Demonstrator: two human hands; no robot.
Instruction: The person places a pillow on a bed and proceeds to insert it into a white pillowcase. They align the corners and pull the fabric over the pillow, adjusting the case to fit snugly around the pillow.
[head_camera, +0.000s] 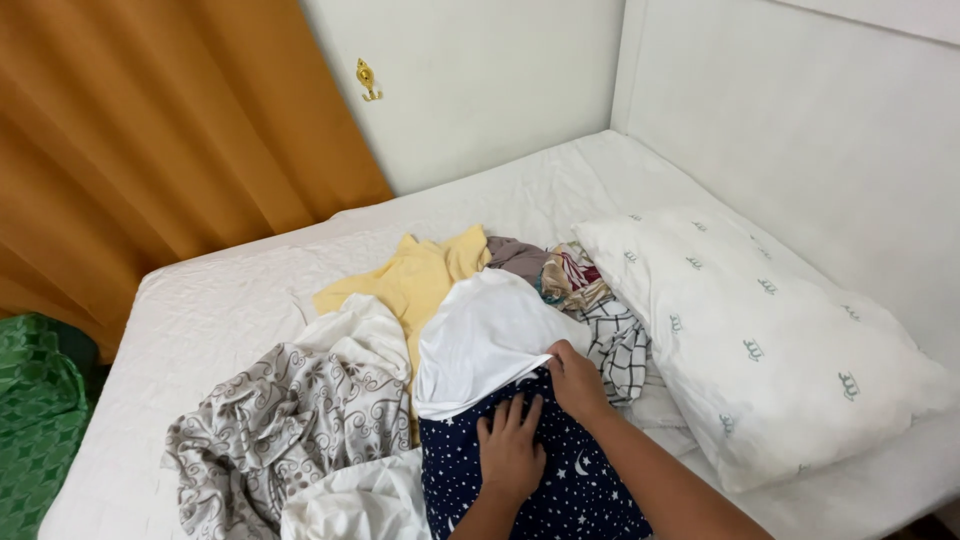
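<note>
Two hands, left hand (510, 450) on navy cloth (560, 490)

Navy star-print cloth (560, 480) under both hands: soft, matt cotton-like weave. White garment (480, 340) smooth, matt, slightly creased. Yellow cloth (425, 280) matt knit. Grey swirl-print fabric (290, 420) thin, crumpled. Checked cloth (615, 350) matt. Pillow (760, 330) white cotton, lightly wrinkled. Bed sheet (220, 310) finely textured, matt. Orange curtain (150, 130) smooth, faint sheen.
</note>
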